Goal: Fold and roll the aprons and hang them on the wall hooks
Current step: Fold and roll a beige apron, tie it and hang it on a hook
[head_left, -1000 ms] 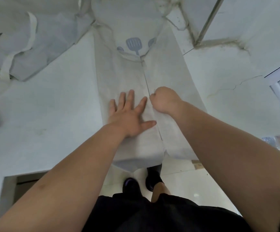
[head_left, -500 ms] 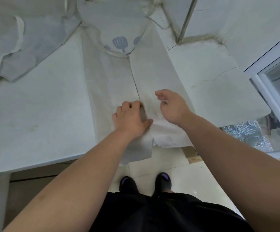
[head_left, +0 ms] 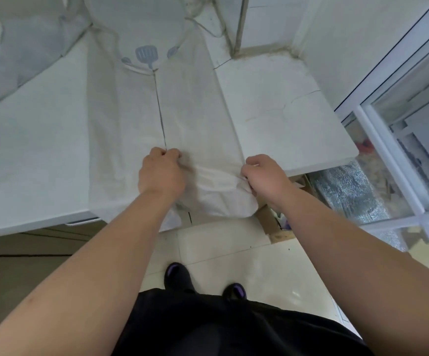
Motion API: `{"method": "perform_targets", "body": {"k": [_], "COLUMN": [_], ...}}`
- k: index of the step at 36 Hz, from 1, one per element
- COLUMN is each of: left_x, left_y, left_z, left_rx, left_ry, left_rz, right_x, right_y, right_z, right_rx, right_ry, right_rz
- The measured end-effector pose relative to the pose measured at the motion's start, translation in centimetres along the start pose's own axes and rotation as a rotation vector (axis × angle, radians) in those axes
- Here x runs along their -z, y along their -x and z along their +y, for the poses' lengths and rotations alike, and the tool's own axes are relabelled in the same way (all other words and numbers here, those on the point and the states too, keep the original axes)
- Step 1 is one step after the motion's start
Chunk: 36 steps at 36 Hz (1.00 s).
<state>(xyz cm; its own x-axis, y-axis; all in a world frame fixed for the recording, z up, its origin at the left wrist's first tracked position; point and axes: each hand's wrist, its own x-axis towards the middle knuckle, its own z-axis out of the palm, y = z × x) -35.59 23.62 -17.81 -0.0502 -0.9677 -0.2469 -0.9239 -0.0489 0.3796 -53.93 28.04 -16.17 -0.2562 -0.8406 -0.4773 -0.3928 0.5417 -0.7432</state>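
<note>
The white surface (head_left: 28,150) carries 2 lots of cloth. 1 pale apron (head_left: 121,111), folded lengthwise, runs from the wall end to the near edge and hangs over it. A heap of aprons (head_left: 23,47) lies at the far left.

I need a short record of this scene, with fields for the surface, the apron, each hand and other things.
surface: white counter
apron: sides folded to the middle, near end over the counter edge
left hand: grips apron at the middle seam
right hand: grips apron's right edge
other: second apron, crumpled, far left
</note>
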Motion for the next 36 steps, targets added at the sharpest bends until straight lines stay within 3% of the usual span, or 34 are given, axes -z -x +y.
{"method": "perform_targets", "body": {"k": [3,7,10,13,17,23,28,34,36], "left_x": [0.2,0.3,0.4,0.6,0.3,-0.1,-0.1,-1.2,-1.3], "left_y": [0.7,1.4,1.3,0.9,0.0,-0.4,-0.5,0.5,1.5], "left_z": [1.4,3.2,4.9,7.1,8.9,9.1,9.2,7.9,6.8], "left_rx": [0.03,0.012,-0.269,-0.573,-0.653,-0.657,-0.518,-0.488,-0.432], "left_ry": [-0.132,-0.319,-0.231,-0.207,-0.356,-0.377,-0.248,-0.003,0.089], "left_rz": [-0.087,-0.099,0.029,-0.044,-0.19,-0.152,-0.054,-0.093,0.0], "right_x": [0.5,0.9,1.0,1.1,1.2,0.9,0.8,1.5,1.9], "right_y": [1.0,1.3,1.4,1.8,1.8,2.4,2.9,2.9,2.4], "right_z": [1.0,1.5,1.7,2.1,3.1,4.6,6.4,5.9,5.5], "right_rx": [-0.038,0.037,0.148,0.194,0.224,0.114,-0.014,-0.03,-0.041], "right_ry": [-0.026,0.173,0.198,0.057,-0.038,-0.064,-0.02,-0.062,-0.104], "right_rz": [-0.147,-0.308,-0.272,-0.239,-0.2,-0.26,-0.302,-0.341,-0.297]}}
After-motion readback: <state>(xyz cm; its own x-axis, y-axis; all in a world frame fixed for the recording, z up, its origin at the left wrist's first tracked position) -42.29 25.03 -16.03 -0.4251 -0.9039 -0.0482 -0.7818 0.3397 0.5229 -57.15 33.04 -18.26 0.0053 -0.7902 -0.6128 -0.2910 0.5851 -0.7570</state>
